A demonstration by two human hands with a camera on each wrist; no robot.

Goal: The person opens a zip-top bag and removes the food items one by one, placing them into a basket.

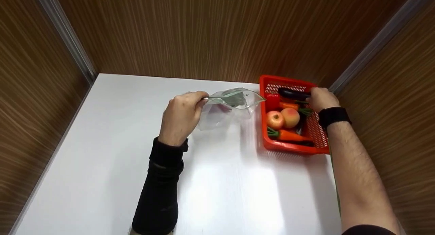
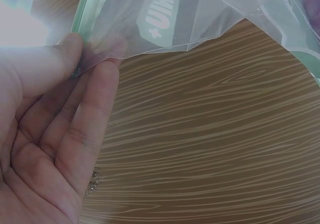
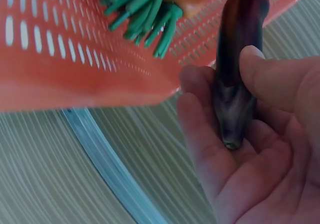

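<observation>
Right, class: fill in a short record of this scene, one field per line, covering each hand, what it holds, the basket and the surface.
Left hand: pinches the edge of a clear plastic bag, holding it open above the table
Right hand: grips a dark eggplant over the basket
Basket: red, slotted, on the table's right side
Basket contents: apple, peach, carrot
Surface: white table
</observation>
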